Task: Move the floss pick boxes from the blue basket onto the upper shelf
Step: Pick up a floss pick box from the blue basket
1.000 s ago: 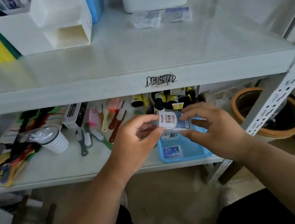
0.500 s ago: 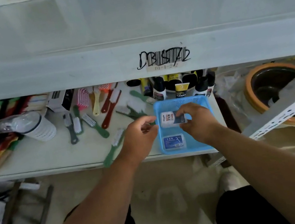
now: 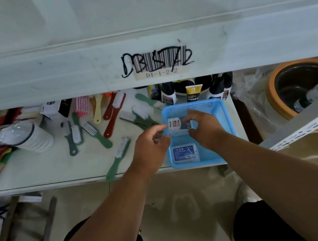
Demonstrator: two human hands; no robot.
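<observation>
The blue basket (image 3: 226, 123) stands at the front of the lower shelf. My right hand (image 3: 204, 128) reaches into it and grips a clear floss pick box with a white label (image 3: 175, 124), low over the basket's far half. A second floss pick box with a blue label (image 3: 185, 152) lies flat in the near half. My left hand (image 3: 150, 148) hovers at the basket's left rim, fingers loosely curled, fingertips close to the held box and holding nothing. The pale upper shelf (image 3: 73, 19) fills the top of the view, with a barcode label (image 3: 157, 62) on its front edge.
Left of the basket lie several scrubbing brushes (image 3: 119, 158) and a wrapped white cup (image 3: 34, 137). Dark bottles and tubes (image 3: 192, 92) stand behind the basket. An orange-rimmed pot (image 3: 274, 88) sits at the right behind a perforated white shelf post (image 3: 312, 122).
Both hands came down with the white-labelled box to the basket. My left hand let go of it; the right hand keeps it. The view tilted down and closer.
</observation>
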